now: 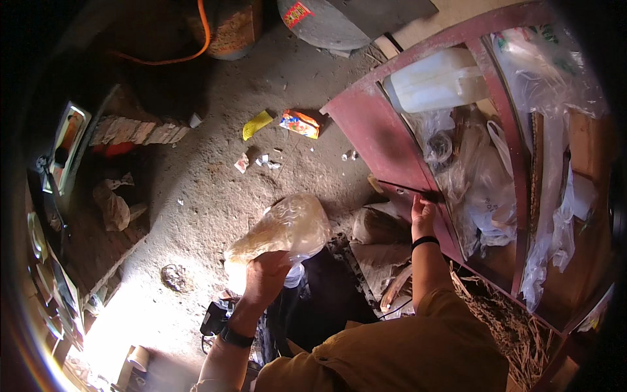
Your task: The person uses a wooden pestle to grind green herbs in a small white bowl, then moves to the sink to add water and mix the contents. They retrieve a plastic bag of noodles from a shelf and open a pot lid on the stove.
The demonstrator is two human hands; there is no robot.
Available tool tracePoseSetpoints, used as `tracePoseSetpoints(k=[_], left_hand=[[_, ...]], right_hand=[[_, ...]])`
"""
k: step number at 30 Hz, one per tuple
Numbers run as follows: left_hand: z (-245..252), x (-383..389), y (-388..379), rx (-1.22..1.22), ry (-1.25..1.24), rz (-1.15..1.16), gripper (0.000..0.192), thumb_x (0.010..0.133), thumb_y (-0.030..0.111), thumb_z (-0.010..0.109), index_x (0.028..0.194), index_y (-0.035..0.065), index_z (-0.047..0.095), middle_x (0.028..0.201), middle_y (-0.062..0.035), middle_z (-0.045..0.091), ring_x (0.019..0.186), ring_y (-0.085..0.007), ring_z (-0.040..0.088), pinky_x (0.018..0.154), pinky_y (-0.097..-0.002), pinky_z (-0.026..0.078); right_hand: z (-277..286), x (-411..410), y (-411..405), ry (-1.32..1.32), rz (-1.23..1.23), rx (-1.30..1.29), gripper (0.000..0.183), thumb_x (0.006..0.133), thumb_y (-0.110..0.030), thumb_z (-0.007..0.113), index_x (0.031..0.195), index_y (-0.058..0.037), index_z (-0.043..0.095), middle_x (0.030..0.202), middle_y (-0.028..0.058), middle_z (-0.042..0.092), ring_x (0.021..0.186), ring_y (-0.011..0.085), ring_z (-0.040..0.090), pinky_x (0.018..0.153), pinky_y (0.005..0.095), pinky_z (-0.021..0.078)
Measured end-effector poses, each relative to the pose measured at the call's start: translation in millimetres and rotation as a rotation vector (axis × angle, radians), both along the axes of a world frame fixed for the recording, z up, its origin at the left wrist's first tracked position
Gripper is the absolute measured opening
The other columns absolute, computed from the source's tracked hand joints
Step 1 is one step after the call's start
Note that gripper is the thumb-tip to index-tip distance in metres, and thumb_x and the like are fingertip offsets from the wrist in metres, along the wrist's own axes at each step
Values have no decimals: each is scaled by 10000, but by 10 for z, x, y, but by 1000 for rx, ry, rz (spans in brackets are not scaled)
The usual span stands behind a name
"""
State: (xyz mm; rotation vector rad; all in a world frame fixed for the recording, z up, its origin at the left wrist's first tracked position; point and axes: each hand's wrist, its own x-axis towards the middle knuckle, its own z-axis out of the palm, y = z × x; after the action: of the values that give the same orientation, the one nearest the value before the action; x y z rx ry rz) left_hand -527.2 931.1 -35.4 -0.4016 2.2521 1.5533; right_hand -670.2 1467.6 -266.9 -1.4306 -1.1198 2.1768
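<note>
In my left hand (268,277) is the gathered neck of a clear plastic bag (299,220), puffed out above the dirt floor. My right hand (423,215) reaches to the edge of a red wooden cabinet panel (387,142), with fingers bent at a thin dark strip; whether it grips the strip I cannot tell. Beyond that panel, the cabinet's openings hold a translucent plastic jug (436,81) lying on its side and crumpled plastic bags (490,196).
A yellow wrapper (257,125) and an orange snack packet (300,123) lie on the floor among scraps. Brickwork (139,131) stands at left, a rounded grey container (325,24) at the top. Dry twigs (509,313) lie below the cabinet, a black adapter (214,317) beside my left wrist.
</note>
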Motion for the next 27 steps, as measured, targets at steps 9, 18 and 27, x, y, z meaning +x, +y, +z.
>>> tracePoseSetpoints(k=[9, 18, 27], left_hand=[[-122, -40, 15, -92, 46, 89, 184, 843, 41, 732, 1016, -12, 698, 874, -149, 706, 785, -213, 677, 705, -348, 528], [-392, -229, 308, 290, 72, 434, 197, 885, 97, 708, 1036, -20, 661, 843, -99, 685, 798, -121, 594, 726, -314, 503], [578, -47, -28, 175, 39, 321, 266, 856, 130, 748, 1011, -41, 617, 797, -86, 601, 773, -124, 531, 688, -330, 468]], right_hand=[[-530, -225, 58, -107, -5, -17, 414, 625, 161, 502, 989, 5, 621, 1060, 101, 660, 1065, 312, 619, 996, 448, 522], [-546, -495, 330, -133, 39, 36, 498, 769, 145, 487, 1225, -32, 582, 1261, 126, 579, 1160, 344, 564, 1020, 470, 513], [1745, -340, -2057, 8, 1140, 241, 269, 897, -59, 652, 1160, -25, 611, 984, 78, 680, 851, 177, 659, 773, 312, 561]])
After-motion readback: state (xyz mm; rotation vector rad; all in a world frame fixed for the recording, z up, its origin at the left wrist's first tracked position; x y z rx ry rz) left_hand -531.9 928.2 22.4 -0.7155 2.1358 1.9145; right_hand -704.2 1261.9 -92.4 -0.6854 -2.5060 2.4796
